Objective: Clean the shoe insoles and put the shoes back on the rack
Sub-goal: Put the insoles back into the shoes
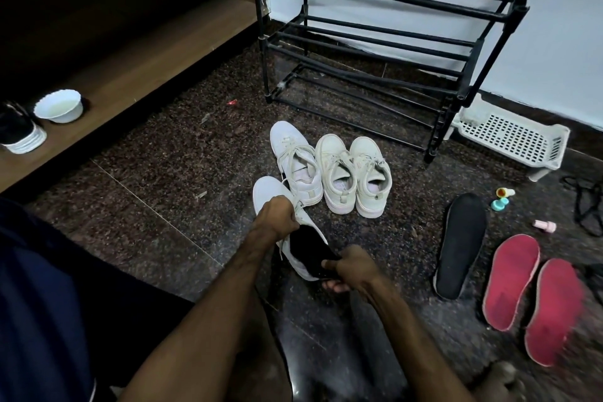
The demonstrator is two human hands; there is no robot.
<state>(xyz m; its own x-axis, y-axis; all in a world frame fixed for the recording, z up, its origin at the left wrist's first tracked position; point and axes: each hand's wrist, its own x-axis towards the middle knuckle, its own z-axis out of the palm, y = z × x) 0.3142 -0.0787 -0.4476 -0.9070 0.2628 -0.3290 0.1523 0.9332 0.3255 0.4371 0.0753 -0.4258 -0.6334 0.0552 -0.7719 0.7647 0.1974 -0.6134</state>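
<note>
Single head cam, wide-angle, looking forward and steeply down at the floor (163, 173); forearms close in, black rack (391, 26) farther off at top.

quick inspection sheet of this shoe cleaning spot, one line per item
surface: dark speckled floor, a few bits of litter on it
job's things: held shoe with black insole at its opening; three white shoes side by side; spare insole and two red insoles flat at right; rack by the wall
clutter: basket, small bottles, bowl, black shoe
hands: left hand grips held shoe; right hand pinches black insole
cables: black cord at right, kind unclear
surroundings: wooden shelf, pale wall
</note>
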